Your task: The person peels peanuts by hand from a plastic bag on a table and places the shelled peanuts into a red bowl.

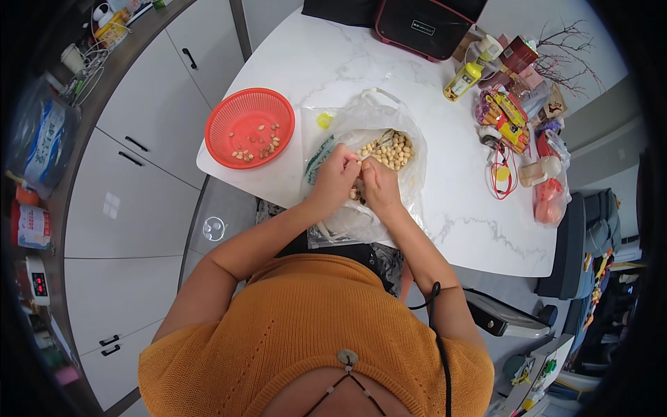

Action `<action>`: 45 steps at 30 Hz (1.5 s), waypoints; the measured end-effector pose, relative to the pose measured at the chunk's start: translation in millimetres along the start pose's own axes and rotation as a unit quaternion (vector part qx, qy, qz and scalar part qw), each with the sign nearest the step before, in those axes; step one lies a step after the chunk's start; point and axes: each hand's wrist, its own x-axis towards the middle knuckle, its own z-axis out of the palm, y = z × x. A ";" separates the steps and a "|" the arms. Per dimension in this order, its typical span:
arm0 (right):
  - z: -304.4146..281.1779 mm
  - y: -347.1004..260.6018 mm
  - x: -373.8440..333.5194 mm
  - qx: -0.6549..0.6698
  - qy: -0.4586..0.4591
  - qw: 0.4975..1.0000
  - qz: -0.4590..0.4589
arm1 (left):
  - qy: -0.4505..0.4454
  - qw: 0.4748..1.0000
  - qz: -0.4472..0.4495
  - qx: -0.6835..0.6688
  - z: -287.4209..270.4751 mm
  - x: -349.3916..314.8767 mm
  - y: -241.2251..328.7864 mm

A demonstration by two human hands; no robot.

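My left hand [335,179] and my right hand [380,186] meet over an opened white plastic bag [410,187]. The fingertips of both are pinched together around something small and pale, probably a nut; the fingers hide most of it. Beyond my right hand, a heap of pale, round nuts in their shells [397,151] lies in the bag. Darker bits show between my wrists. To the left, near the table's edge, a red plastic basket [217,142] holds several small brownish kernels [262,147] scattered over its bottom.
The white marbled table [479,233] carries a black-and-red case [424,31] at the back. A yellow bottle [464,80], snack packages [506,118], a red cord [504,184] and a bag of red fruit [550,198] crowd its right side. White cabinets [139,194] stand at left.
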 end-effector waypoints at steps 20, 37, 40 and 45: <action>-19.6 -19.5 6.8 -0.222 -0.006 0.963 -0.150 | -0.071 0.892 -0.270 -0.354 -17.6 10.7 17.4; -36.5 1.9 1.7 -0.224 0.018 0.971 -0.088 | 0.103 0.995 0.002 -0.010 -89.2 11.1 33.9; -42.6 8.7 9.1 -0.282 0.047 0.957 -0.046 | 0.176 0.974 0.082 0.113 -118.8 23.7 27.7; -40.1 18.5 16.6 -0.331 0.070 0.941 0.001 | 0.188 0.942 0.102 0.260 -138.6 25.5 18.7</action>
